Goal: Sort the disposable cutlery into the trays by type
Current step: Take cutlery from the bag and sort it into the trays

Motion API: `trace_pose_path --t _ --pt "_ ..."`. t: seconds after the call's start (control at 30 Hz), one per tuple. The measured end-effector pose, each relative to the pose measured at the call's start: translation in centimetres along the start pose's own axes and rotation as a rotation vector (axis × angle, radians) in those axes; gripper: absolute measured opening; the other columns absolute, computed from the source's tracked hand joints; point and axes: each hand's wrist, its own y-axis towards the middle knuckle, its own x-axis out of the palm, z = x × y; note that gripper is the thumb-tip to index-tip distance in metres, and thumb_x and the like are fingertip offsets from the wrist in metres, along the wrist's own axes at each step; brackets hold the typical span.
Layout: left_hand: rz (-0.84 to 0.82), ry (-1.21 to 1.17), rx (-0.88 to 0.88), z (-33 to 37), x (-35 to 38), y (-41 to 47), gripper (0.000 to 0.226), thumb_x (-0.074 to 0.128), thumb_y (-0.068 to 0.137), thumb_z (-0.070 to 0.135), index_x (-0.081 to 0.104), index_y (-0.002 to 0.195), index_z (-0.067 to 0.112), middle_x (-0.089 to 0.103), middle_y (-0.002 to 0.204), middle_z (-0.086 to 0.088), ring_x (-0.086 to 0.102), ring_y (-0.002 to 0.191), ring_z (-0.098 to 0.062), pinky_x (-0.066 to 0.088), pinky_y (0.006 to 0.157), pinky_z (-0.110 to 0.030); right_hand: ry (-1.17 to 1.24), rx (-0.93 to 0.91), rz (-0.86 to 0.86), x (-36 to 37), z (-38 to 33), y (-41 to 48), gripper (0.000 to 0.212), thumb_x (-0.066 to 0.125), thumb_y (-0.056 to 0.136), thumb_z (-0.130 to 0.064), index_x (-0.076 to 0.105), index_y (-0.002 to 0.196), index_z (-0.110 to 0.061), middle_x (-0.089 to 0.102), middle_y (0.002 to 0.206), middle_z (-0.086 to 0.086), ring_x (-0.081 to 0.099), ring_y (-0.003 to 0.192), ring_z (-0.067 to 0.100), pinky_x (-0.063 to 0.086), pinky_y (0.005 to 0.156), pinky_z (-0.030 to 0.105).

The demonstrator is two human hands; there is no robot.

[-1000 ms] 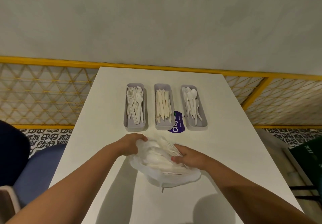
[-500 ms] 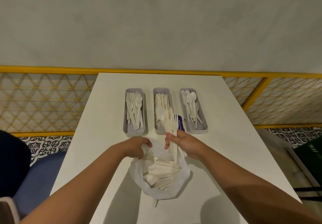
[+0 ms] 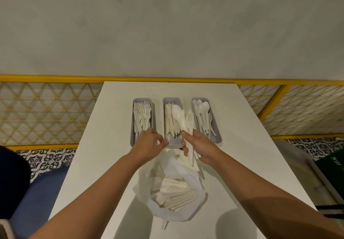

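A blue seat [image 3: 42,192] and patterned floor [image 3: 48,158] lie far left, with a yellow lattice railing [image 3: 46,112] behind them under a grey wall [image 3: 167,24]. The white surface [image 3: 242,145] carries three grey trays side by side towards its far end: fork tray [image 3: 134,132], knife tray [image 3: 171,100], spoon tray [image 3: 217,136]. The left hand [image 3: 149,144] hovers at the fork tray's near end, fingers curled and blurred; I cannot tell whether its grip holds anything. The right hand [image 3: 201,144] has its grip round a bunch of cutlery [image 3: 190,157], with a spoon [image 3: 176,113] reaching over the knife tray. Nearer lies an open bag [image 3: 195,207] holding more pieces.
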Motion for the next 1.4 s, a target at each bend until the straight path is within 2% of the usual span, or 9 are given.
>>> trace_pose_path --t 0.17,0.3,0.53,0.67,0.73,0.9,1.13,1.3,1.4 --pt "-0.064 -0.416 -0.08 3.4 0.3 0.6 0.049 0.04 0.093 0.05 0.063 0.1 0.007 0.06 0.101 -0.012 0.058 0.098 -0.024 0.04 0.081 -0.03 -0.35 -0.105 0.04 2.0 -1.2 0.1 0.006 0.046 0.097 -0.015 0.05 0.098 -0.011 0.054 0.07 0.005 0.051 0.051 0.015 0.048 0.053 0.03" --pt "-0.232 -1.062 -0.295 4.1 1.4 1.1 0.049 0.044 0.091 0.054 0.053 0.124 0.019 0.065 0.115 0.002 0.061 0.107 -0.011 0.049 0.092 -0.029 -0.844 -0.263 0.105 3.6 -0.9 0.5 0.039 0.047 0.093 -0.009 0.04 0.131 -0.006 0.061 0.114 0.013 0.062 0.102 0.027 0.053 0.087 0.04" --pt "-0.138 -1.523 -0.399 3.6 0.2 2.2 0.035 0.039 0.099 0.035 0.058 0.112 0.009 0.071 0.102 -0.004 0.065 0.095 -0.015 0.049 0.076 -0.027 -0.695 -0.267 -0.062 3.7 -1.3 0.3 0.059 0.042 0.098 -0.027 0.015 0.15 -0.021 0.028 0.154 -0.001 0.034 0.139 0.017 0.03 0.112 0.029" --pt "-0.135 -1.534 -0.392 3.6 -0.4 2.5 0.033 0.039 0.099 0.036 0.062 0.093 0.013 0.072 0.078 -0.002 0.068 0.066 -0.015 0.049 0.052 -0.026 -0.462 -0.26 0.036 3.6 -1.5 0.5 0.037 0.043 0.098 -0.017 0.041 0.135 -0.01 0.062 0.118 0.011 0.066 0.093 0.026 0.054 0.089 0.044" --pt "-0.12 -1.544 -0.405 3.8 -0.4 2.5 0.03 0.041 0.098 0.034 0.061 0.09 0.014 0.072 0.074 -0.001 0.068 0.06 -0.014 0.048 0.045 -0.022 -0.42 -0.242 0.082 3.6 -1.6 0.7 0.029 0.043 0.098 -0.012 0.046 0.126 -0.007 0.062 0.105 0.009 0.066 0.08 0.025 0.057 0.076 0.03" --pt "-0.102 -1.589 -0.419 3.7 -0.2 3.0 0.025 0.046 0.097 0.025 0.063 0.101 0.007 0.07 0.095 -0.006 0.069 0.08 -0.016 0.056 0.064 -0.027 -0.521 -0.281 0.172 3.8 -1.5 0.9 0.037 0.04 0.099 -0.011 0.042 0.136 -0.006 0.049 0.139 0.001 0.049 0.127 0.018 0.037 0.097 0.016" --pt "-0.055 -1.516 -0.421 4.0 -0.4 3.7 0.026 0.047 0.097 0.017 0.068 0.086 0.006 0.073 0.079 -0.002 0.065 0.081 -0.018 0.052 0.072 -0.032 -0.651 -0.326 0.258 3.8 -1.3 1.7 0.039 0.036 0.1 -0.012 0.04 0.137 -0.004 0.053 0.134 0.012 0.051 0.124 0.024 0.039 0.102 0.026" --pt "-0.009 -1.583 -0.489 3.9 -0.5 4.2 0.02 0.05 0.095 0.012 0.064 0.081 0.006 0.069 0.064 -0.003 0.066 0.053 -0.011 0.056 0.054 -0.024 -0.612 -0.322 0.243 3.1 -1.8 1.7 0.03 0.033 0.101 -0.009 0.047 0.127 -0.006 0.063 0.118 0.005 0.062 0.104 0.018 0.038 0.059 0.001" --pt "0.021 -1.603 -0.514 3.5 -0.6 4.8 0.02 0.05 0.095 0.01 0.061 0.08 0.006 0.067 0.055 0.0 0.066 0.051 -0.01 0.055 0.048 -0.023 -0.518 -0.263 0.205 2.7 -2.2 2.5 0.024 0.034 0.101 -0.014 0.05 0.086 -0.023 0.052 0.077 -0.012 0.049 0.065 0.002 0.036 0.044 0.002"
